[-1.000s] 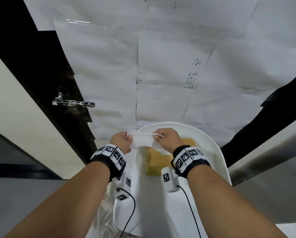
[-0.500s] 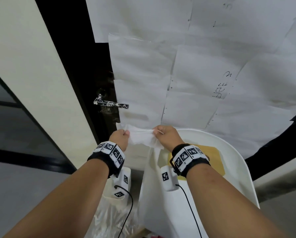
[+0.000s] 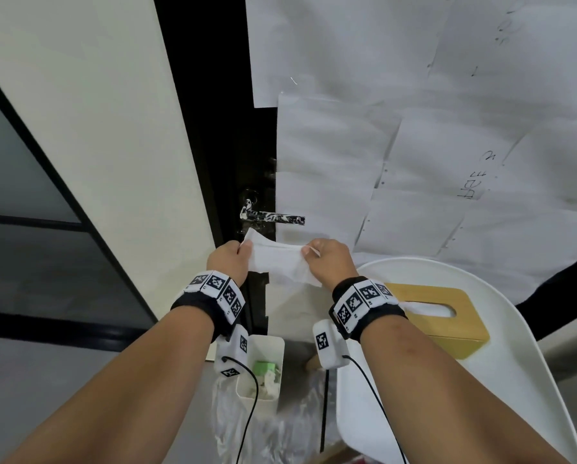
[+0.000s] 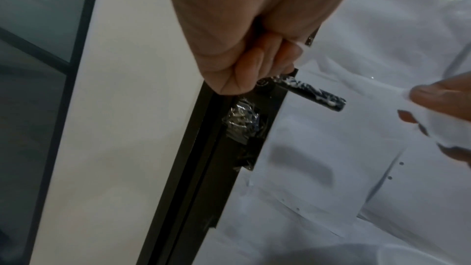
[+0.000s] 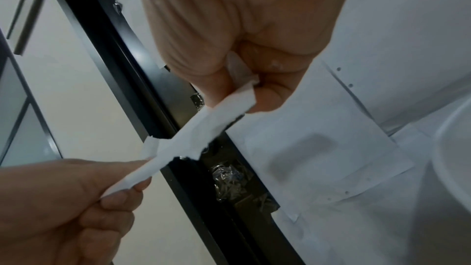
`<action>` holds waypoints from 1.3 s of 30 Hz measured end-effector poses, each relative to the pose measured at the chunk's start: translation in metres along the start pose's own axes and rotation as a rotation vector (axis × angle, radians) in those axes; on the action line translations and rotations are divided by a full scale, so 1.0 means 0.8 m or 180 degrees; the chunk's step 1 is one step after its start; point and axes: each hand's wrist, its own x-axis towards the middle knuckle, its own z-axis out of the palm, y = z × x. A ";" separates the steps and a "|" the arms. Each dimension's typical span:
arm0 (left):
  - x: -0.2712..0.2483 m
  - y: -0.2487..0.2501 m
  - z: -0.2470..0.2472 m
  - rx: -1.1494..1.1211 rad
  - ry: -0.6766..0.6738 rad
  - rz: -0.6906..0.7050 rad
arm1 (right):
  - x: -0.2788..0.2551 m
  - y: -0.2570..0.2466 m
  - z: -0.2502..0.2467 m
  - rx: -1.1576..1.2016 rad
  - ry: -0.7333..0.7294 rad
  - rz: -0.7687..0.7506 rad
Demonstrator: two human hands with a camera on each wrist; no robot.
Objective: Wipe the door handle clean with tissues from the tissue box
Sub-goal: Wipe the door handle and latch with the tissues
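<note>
You have a white tissue (image 3: 277, 262) stretched between both hands. Your left hand (image 3: 227, 262) pinches its left end between thumb and curled fingers, and your right hand (image 3: 329, 262) pinches the right end the same way — the right wrist view shows a corner of the sheet tucked into the fold of that fist. The sheet runs flat and fairly taut from one hand to the other, with a loose edge hanging down below the right hand.

Just above the tissue, not touching it, is the door handle (image 3: 272, 217): a dark lever streaked with white smears, pointing right from the black door frame (image 3: 193, 128). In the left wrist view the lever sticks out just beyond your curled left fingers (image 4: 251, 72).

To your right the wooden tissue box (image 3: 447, 316) sits on a white round table (image 3: 528, 380), another tissue poking out of its slot. The door is covered with taped white paper sheets (image 3: 414, 145). Below your left wrist stands a small white bin (image 3: 262, 373) holding scraps — one of them green.
</note>
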 end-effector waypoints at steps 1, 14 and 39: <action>0.007 -0.006 -0.009 0.0041 0.0000 0.0070 | -0.002 -0.011 0.004 -0.0013 0.0075 0.0000; 0.050 -0.016 -0.066 -0.0615 0.0678 0.0217 | 0.002 -0.064 0.014 0.0486 0.0610 -0.0268; 0.125 0.027 -0.101 -0.0731 0.0956 -0.0227 | 0.074 -0.100 0.007 0.0705 0.0535 -0.0503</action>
